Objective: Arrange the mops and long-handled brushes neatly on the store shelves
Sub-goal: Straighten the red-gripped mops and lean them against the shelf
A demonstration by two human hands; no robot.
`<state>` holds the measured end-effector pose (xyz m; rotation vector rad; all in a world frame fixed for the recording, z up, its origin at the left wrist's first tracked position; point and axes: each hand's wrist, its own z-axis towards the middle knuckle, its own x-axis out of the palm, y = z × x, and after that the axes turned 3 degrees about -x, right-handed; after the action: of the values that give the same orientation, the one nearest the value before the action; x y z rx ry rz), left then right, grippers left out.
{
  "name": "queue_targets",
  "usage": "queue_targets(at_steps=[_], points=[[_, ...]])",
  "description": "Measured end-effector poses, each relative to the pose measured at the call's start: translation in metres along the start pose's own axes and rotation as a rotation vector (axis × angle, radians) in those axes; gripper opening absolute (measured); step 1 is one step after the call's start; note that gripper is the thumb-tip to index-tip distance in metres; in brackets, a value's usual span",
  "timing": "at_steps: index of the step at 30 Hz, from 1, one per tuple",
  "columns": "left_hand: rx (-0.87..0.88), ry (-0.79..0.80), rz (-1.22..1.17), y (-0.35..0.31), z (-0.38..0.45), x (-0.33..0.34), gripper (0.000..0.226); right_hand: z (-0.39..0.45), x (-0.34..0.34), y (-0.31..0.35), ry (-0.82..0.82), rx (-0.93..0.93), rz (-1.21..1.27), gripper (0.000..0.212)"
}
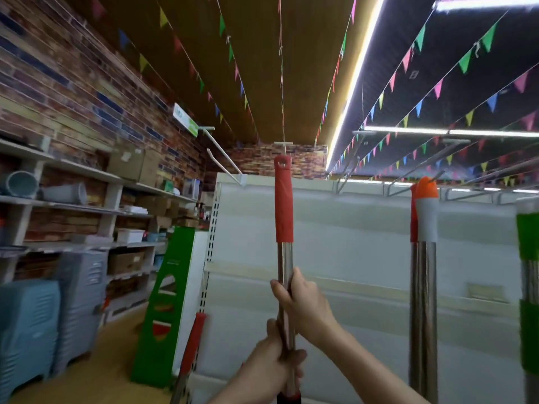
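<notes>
I hold a mop handle (284, 217) upright in front of me, a steel pole with a red grip at its top. The grip's hanging hole sits just below a white hook (283, 144) above the white shelf unit (350, 228). My right hand (303, 304) grips the steel pole higher up and my left hand (272, 360) grips it lower down. To the right a second steel handle (423, 287) with an orange and white cap hangs against the shelf panel. A green-banded handle (529, 258) shows at the right edge. The mop's head is out of view.
A red-gripped handle (192, 345) leans low at the shelf's left end beside a green display stand (166, 301). Blue and grey plastic drawer units (43, 325) stand on the left under wall shelves with boxes and bins. Long white hooks (221, 156) jut out overhead.
</notes>
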<state>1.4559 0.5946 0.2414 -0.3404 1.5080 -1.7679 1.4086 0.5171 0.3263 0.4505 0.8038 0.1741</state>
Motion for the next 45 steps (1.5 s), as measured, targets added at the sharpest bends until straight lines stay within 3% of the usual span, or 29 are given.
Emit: queue_targets(at_steps=[2, 6, 10, 13, 15, 17, 20, 36, 45], points=[[-0.029, -0.01, -0.11, 0.009, 0.011, -0.003, 0.028, 0.011, 0.006, -0.003, -0.003, 0.032, -0.006, 0.035], [-0.066, -0.049, -0.406, 0.003, 0.033, -0.012, 0.05, 0.035, 0.014, 0.001, -0.02, 0.042, 0.01, 0.029], [-0.102, -0.086, -0.507, -0.009, 0.049, -0.021, 0.046, 0.049, 0.017, 0.002, -0.034, 0.043, 0.011, 0.028], [-0.05, -0.031, -0.329, -0.007, 0.05, -0.035, 0.029, 0.058, 0.021, 0.003, -0.058, 0.032, 0.051, 0.03], [0.018, -0.005, -0.208, -0.005, 0.053, -0.043, 0.003, 0.064, 0.021, 0.004, -0.065, 0.023, 0.058, 0.029], [0.032, 0.027, -0.003, -0.006, 0.064, -0.047, 0.027, 0.067, 0.022, 0.004, -0.076, 0.023, 0.073, 0.029], [0.108, 0.056, 0.135, -0.01, 0.07, -0.056, 0.04, 0.07, 0.024, 0.006, -0.081, 0.048, 0.086, 0.028], [0.148, 0.128, 0.165, -0.011, 0.077, -0.074, 0.033, 0.079, 0.031, 0.006, -0.095, 0.057, 0.126, 0.027], [0.056, 0.09, 0.208, 0.015, 0.105, -0.066, 0.027, 0.098, 0.046, -0.021, -0.017, 0.138, 0.054, 0.032]])
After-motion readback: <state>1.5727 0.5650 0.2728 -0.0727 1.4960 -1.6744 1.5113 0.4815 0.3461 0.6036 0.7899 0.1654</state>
